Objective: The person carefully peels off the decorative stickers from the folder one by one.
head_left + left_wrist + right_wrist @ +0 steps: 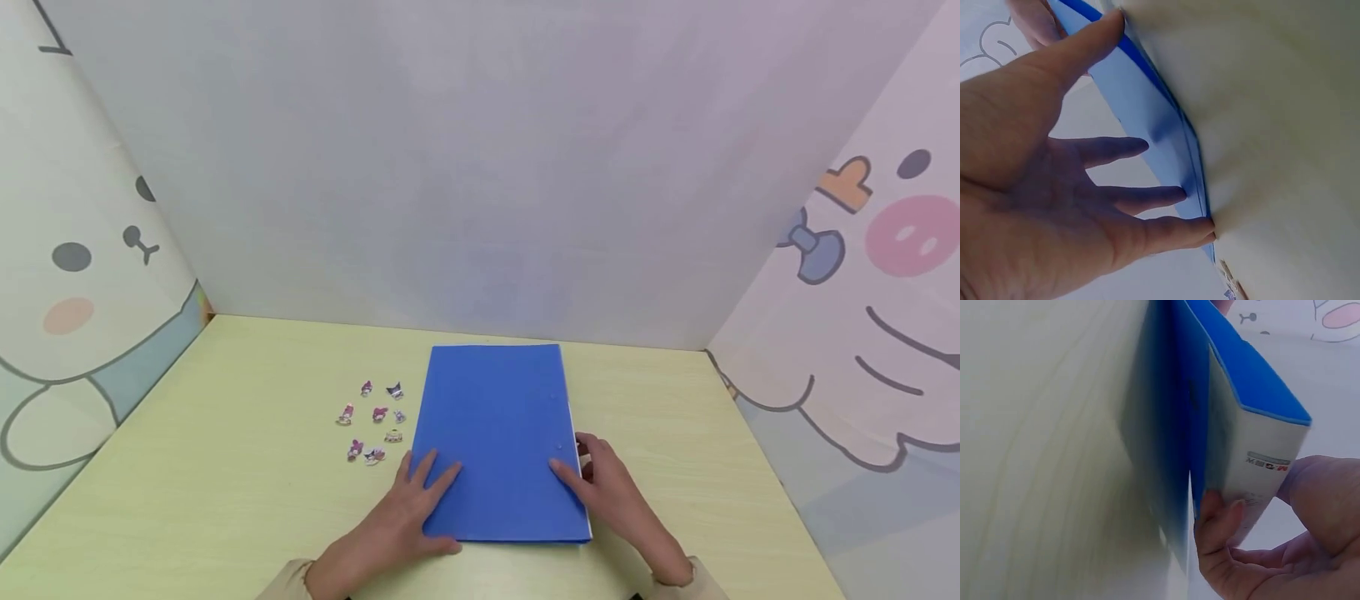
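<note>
A blue file folder (495, 400) lies on the table, its long side running away from me. My left hand (401, 521) rests on the folder's near left corner with fingers spread and straight; the left wrist view shows its fingertips touching the blue cover (1157, 122). At the right edge, my right hand (609, 485) grips the folder, thumb on top and the other fingers curled below the edge. Up close in the right wrist view, bent fingers (1219, 534) hold a white flap with a printed logo (1266, 461), and a gap opens between the blue covers.
Several small cartoon stickers or charms (379, 414), pink, purple and white, lie left of the folder. The pale wooden table (225, 467) meets a plain light wall (480, 167) behind. Cartoon-printed sheets (67, 333) stand along both sides.
</note>
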Available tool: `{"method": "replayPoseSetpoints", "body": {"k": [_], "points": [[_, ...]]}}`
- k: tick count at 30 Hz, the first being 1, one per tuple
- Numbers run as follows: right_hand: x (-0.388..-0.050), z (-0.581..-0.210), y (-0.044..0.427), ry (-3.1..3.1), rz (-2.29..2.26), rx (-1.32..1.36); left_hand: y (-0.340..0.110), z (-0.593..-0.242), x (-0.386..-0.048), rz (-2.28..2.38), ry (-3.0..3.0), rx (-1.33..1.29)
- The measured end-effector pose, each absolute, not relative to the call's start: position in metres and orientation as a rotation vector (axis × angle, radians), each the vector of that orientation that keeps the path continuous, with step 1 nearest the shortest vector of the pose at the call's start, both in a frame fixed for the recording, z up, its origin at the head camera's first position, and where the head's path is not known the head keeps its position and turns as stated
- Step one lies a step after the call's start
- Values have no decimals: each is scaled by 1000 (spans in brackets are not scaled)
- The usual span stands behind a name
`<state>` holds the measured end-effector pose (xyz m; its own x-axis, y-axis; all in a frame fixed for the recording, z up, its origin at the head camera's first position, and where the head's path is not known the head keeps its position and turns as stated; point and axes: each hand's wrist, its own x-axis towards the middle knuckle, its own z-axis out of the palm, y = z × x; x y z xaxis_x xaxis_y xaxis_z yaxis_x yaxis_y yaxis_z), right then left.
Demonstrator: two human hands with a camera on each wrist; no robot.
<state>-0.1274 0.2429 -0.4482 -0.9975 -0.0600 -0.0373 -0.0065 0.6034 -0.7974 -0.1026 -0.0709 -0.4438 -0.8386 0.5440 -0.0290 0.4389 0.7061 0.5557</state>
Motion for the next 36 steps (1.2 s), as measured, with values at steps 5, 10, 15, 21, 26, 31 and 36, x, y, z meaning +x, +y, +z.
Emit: {"method": "replayPoseSetpoints", "body": {"k": [5,10,15,21,26,31,36], "points": [[-126,-440,241,2609,-1558,1,-65,-444,-100,825,2715,780],[-122,-427,239,2569,-1616,30,-54,-443,-95,841,2720,789],[-117,-410,239,2613,-1657,49,-44,-440,-91,796,2773,814],[-109,-392,237,2622,-1793,20,-34,-435,-83,825,2789,892],[-102,-385,235,2628,-1860,-51,-23,-430,-81,905,2709,958],[-94,-382,231,2574,-1936,-223,-17,-426,-81,946,2607,1011],[-85,-379,227,2451,-1974,-472,-15,-425,-78,1013,2530,1138]]}}
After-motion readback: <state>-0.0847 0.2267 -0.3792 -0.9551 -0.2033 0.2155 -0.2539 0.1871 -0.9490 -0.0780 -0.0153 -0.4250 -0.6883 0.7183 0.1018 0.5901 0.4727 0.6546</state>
